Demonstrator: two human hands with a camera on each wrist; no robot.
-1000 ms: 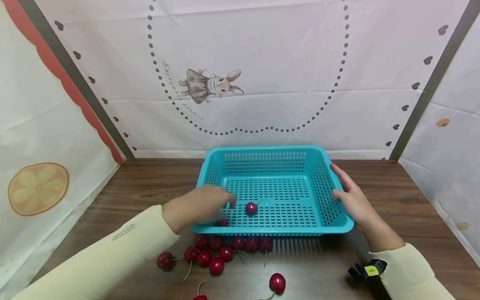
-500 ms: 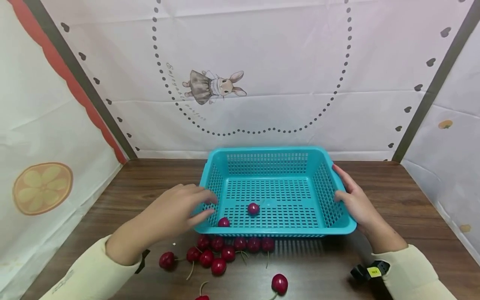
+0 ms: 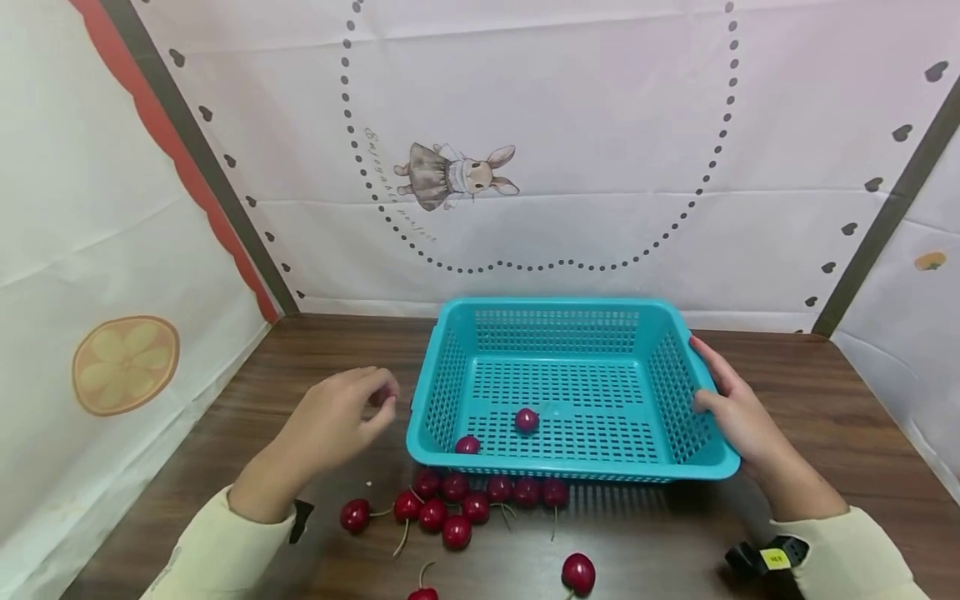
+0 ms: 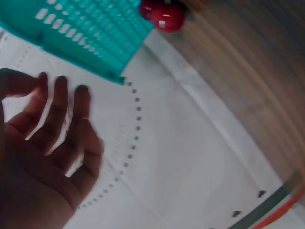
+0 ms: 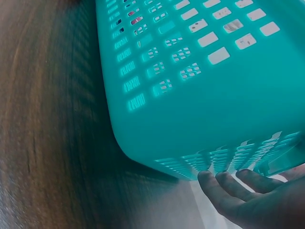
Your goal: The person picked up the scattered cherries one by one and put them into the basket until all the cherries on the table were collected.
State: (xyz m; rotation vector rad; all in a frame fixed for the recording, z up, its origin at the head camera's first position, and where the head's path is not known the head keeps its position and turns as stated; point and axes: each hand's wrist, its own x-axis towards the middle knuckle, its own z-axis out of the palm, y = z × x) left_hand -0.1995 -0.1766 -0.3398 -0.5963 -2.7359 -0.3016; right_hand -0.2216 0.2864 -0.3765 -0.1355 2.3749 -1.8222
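Observation:
A turquoise plastic basket (image 3: pixel 577 472) with perforated walls stands on the table. Two cherries lie inside it: one cherry (image 3: pixel 527 420) on the floor and another cherry (image 3: pixel 467 445) by the front wall. My right hand (image 3: pixel 742 421) grips the basket's right side, thumb over the rim and fingers along the outer wall (image 5: pixel 228 160). Left of the basket, my left hand (image 3: pixel 330 425) hovers with loosely bent fingers. In the left wrist view, nothing shows within that hand (image 4: pixel 52 148). In front of the basket lie several stemmed cherries (image 3: pixel 432 516) in a loose cluster.
A single cherry (image 3: pixel 578 574) lies near the front, and another cherry (image 3: pixel 423 594) is cut off by the frame's lower edge. A brown wooden table (image 3: pixel 630 550) bears everything. A white printed cloth (image 3: pixel 585 125) hangs behind and at both sides.
My left hand has come out of the basket toward the left, uncovering the cherry by the front wall. Its fingers have bent closer together. The right hand keeps its hold; the view shifts slightly.

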